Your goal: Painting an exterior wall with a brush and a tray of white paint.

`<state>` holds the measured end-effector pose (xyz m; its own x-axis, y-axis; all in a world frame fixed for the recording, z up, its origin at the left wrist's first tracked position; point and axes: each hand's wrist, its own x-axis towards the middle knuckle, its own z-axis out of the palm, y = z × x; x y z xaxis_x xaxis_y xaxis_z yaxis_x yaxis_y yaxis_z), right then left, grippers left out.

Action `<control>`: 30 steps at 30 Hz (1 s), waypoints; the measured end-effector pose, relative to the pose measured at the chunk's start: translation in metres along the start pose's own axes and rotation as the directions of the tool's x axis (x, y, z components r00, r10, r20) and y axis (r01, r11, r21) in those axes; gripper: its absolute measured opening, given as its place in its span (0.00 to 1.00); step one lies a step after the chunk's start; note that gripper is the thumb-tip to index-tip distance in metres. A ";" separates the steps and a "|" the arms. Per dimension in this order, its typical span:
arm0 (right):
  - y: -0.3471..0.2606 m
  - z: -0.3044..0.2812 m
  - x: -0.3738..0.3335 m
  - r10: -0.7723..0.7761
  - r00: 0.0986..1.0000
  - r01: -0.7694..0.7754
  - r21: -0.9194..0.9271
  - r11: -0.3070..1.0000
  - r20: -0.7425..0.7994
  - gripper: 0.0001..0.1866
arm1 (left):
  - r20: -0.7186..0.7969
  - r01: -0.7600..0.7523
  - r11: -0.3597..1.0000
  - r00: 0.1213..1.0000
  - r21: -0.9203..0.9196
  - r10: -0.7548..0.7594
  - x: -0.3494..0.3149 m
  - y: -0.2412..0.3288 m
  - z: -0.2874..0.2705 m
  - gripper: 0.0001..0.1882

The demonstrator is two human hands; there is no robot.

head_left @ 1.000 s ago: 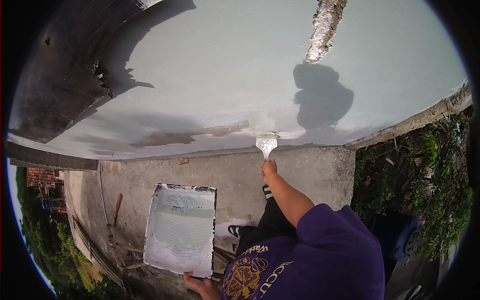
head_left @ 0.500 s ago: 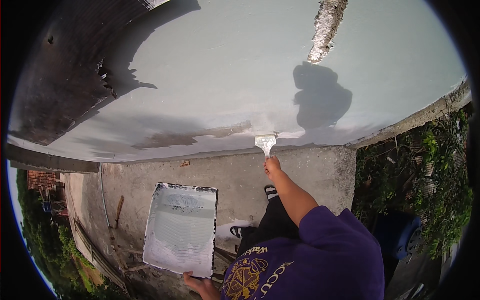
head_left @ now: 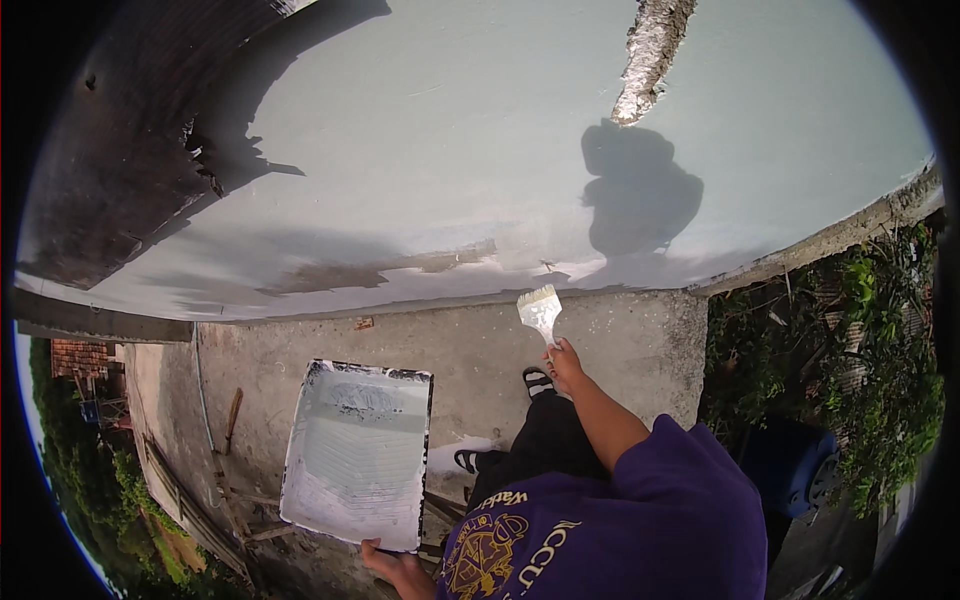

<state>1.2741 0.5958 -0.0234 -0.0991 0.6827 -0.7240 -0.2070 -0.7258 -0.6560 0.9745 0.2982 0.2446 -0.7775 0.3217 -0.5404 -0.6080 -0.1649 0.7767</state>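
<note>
Fingers of the left hand (head_left: 398, 570) hold the near edge of a dark-rimmed tray (head_left: 427, 430) — pale paint (head_left: 350, 428) covers its far end and ridged slope — while the right hand (head_left: 564, 364) wraps the handle of a wide brush (head_left: 541, 313), bristles near the wall's (head_left: 450, 150) lower edge.

We hold 1 brush (head_left: 541, 312) in our right hand (head_left: 563, 364), near the wall (head_left: 450, 150). Our left hand (head_left: 397, 570) grips a paint tray (head_left: 350, 507).

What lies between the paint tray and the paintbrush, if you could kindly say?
In the head view, concrete floor shows between the paint tray and the paintbrush in the right hand; no separate object shows across that gap.
</note>
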 end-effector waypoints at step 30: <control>-0.101 -0.011 0.031 0.136 0.985 -0.039 0.618 0.785 -0.110 0.11 | -0.032 -0.008 1.000 0.999 0.022 0.009 -0.009 -0.003 0.012 0.37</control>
<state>1.3028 0.6896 0.0178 -0.0188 0.5642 -0.8254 -0.7601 -0.5444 -0.3548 0.9853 0.3066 0.2513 -0.7875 0.2902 -0.5437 -0.5980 -0.1465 0.7880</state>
